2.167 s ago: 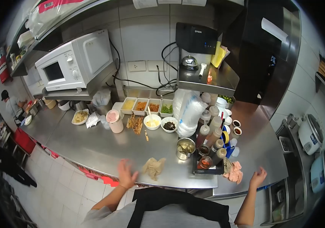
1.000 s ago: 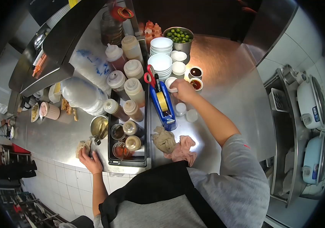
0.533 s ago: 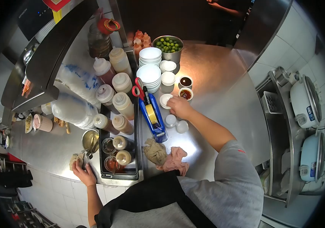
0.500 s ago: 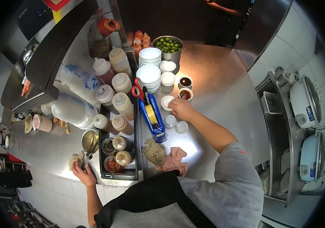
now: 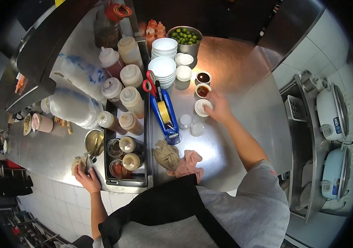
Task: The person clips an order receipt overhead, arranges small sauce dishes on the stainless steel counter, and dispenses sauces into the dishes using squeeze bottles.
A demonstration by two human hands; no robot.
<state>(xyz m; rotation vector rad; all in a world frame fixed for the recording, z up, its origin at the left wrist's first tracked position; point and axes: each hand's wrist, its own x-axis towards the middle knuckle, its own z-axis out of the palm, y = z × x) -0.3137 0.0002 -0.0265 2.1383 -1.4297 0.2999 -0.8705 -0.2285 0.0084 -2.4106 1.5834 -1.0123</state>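
The small white bowl [image 5: 201, 107] has moved with the right hand [image 5: 220, 107] from beside the blue tape dispenser [image 5: 172, 135] to a position just beside the bowl of red-brown sauce [image 5: 203, 91]. The right hand, slightly blurred, pinches the rim of the white bowl between thumb and fingers. The left hand [image 5: 88, 179] rests its fingers on the beige cloth [image 5: 77, 166]; whether it grips the cloth cannot be told. The black tray [image 5: 127, 182] of bottles stands between the hands; the pink cloth [image 5: 189, 164] lies right of the tray
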